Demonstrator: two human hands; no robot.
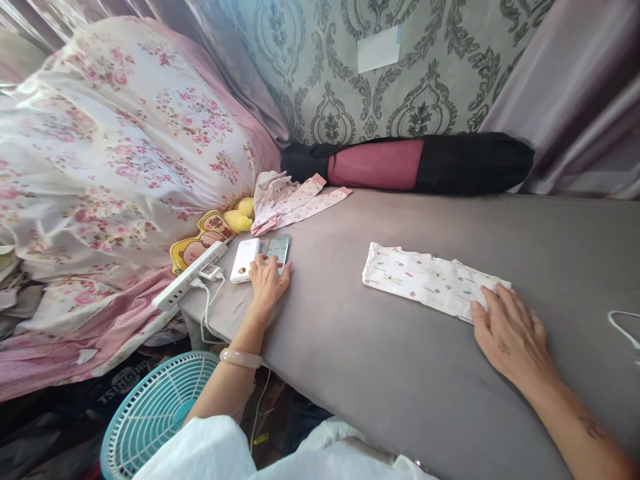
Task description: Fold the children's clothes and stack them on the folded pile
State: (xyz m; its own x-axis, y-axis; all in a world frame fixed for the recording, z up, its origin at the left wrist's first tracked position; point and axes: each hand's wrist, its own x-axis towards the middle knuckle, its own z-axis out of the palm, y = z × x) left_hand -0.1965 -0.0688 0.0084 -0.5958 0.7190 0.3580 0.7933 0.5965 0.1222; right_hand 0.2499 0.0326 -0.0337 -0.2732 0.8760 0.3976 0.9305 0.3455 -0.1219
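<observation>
My right hand (510, 333) lies flat, fingers spread, on the near right end of a folded white cloth (425, 279) with small coloured prints, which rests on the grey bed sheet (380, 373). My left hand (267, 280), a pale bangle on its wrist, rests with fingers spread on a green-edged phone (279, 252) near the bed's left edge. A white power bank (244, 260) lies right beside that hand.
A white power strip (187, 277) with a plugged charger sits at the bed's left corner. Floral bedding (125, 147) is piled left, with a yellow plush toy (239, 217) and pink printed cloth (295, 200). A black and pink roll (410, 163) lies along the wall. A teal fan (155, 413) stands below.
</observation>
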